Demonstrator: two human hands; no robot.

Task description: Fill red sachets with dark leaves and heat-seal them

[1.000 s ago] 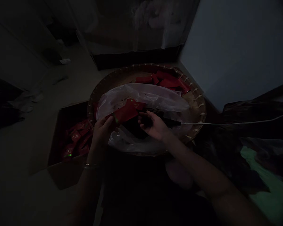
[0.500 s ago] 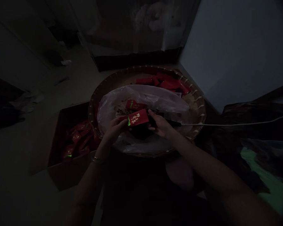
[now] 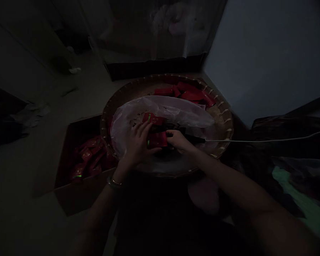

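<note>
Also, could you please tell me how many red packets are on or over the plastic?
2: one packet in the right hand, beside the left hand; another lying just beyond. More may be hidden in the dark.

Small red packet point(image 3: 159, 138), green mark near its left end, lying crosswise, above the round woven tray point(image 3: 225, 122)

The single view comes from the wearer's head, facing forward and steeply down over both forearms onto the round woven basket point(image 3: 225, 121), close enough to show its whole rim. Its wide frame also takes in the floor point(image 3: 24, 192) and the pale wall point(image 3: 261, 60).
</note>
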